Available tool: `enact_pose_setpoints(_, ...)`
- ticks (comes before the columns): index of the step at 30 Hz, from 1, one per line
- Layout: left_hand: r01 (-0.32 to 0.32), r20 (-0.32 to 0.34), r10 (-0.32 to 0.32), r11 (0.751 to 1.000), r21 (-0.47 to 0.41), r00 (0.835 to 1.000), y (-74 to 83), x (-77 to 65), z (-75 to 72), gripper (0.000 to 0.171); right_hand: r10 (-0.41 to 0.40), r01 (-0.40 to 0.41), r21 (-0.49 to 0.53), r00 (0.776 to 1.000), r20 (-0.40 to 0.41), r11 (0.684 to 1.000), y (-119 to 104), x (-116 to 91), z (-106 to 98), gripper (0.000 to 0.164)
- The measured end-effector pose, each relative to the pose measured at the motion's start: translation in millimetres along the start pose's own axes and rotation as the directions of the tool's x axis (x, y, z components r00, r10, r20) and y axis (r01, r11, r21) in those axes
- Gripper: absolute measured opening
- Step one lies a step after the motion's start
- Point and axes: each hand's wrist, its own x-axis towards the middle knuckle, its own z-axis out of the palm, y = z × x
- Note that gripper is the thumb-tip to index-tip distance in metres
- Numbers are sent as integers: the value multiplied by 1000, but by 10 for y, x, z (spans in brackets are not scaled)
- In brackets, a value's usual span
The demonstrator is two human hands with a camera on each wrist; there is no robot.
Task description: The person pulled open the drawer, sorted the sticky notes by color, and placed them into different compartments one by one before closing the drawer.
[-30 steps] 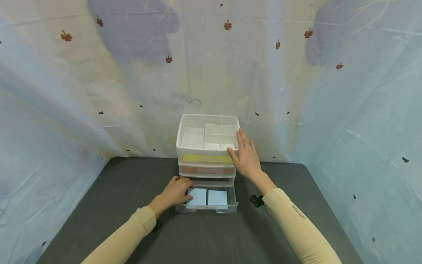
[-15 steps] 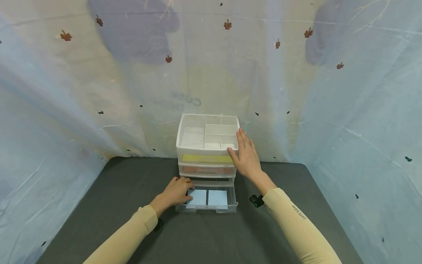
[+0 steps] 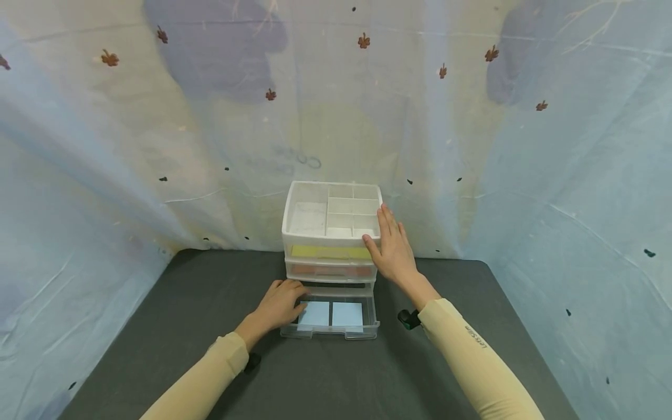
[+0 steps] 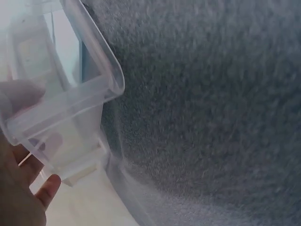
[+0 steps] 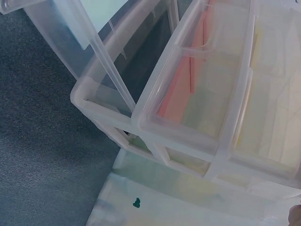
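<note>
A white storage box (image 3: 329, 239) with clear drawers stands at the back of the dark table. Its bottom drawer (image 3: 338, 336) is pulled out and holds two light blue paper squares (image 3: 347, 315) side by side. My left hand (image 3: 277, 302) is at the drawer's left wall, thumb over the rim and fingers outside; in the left wrist view the fingers (image 4: 47, 190) show partly through the clear plastic. Straight-fingered, my right hand (image 3: 395, 251) rests against the right side of the box's top. The right wrist view shows only a sliver of that hand.
A divided white tray (image 3: 307, 219) forms the box's top. Above the open drawer, a drawer with yellow paper (image 3: 329, 252) and one with reddish paper (image 3: 332, 271) are pushed in. A patterned curtain (image 3: 336, 116) hangs close behind the table (image 3: 336, 379).
My left thumb has drawn back from the left blue paper toward the drawer's left edge. That paper has shifted slightly. My right hand stays in place.
</note>
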Motion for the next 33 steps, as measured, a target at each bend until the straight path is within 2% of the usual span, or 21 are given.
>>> enact_pose_setpoints(3,28,-56,-31,999,-45,998,29,-35,-19,37,-1,1,5,1000,-2,1000,4,0,4,78)
enact_pose_setpoints(6,59,-126,-74,991,-117,989,81,-87,-45,39,-3,3,4,1000,-3,1000,2,2,4,78)
enact_pose_setpoints(8,76,-171,-110,978,-192,979,132,-127,-72,39,-3,3,0,1000,-4,1000,1,2,1,78)
enact_pose_setpoints(10,88,-197,-149,954,-287,969,192,-168,-108,39,-2,2,-7,1000,-5,1000,-1,2,-5,78)
enact_pose_setpoints(12,103,-198,-197,909,-404,960,255,-215,-148,39,1,-1,-13,1000,-4,1000,1,2,-7,79)
enact_pose_setpoints(14,116,-187,-241,852,-510,952,317,-259,-183,39,2,-2,-19,1000,-5,1000,2,0,-13,80)
enact_pose_setpoints(17,107,-192,-283,776,-621,940,399,-324,-217,36,3,-3,-22,1000,-5,1000,1,-1,-18,80)
enact_pose_setpoints(22,62,-242,-309,723,-688,920,544,-404,-250,34,8,-8,-20,1000,-3,1000,-5,5,-28,78)
enact_pose_setpoints(25,56,-225,-326,669,-741,918,638,-444,-272,35,12,-12,-17,1000,4,1000,-8,11,-29,78)
enact_pose_setpoints(26,53,-211,-328,642,-765,921,668,-459,-275,36,13,-13,-16,1000,5,1000,-9,11,-29,79)
enact_pose_setpoints(33,85,-50,-310,406,-910,949,820,-527,-228,38,-4,3,-25,1000,-9,1000,-7,10,-2,80)
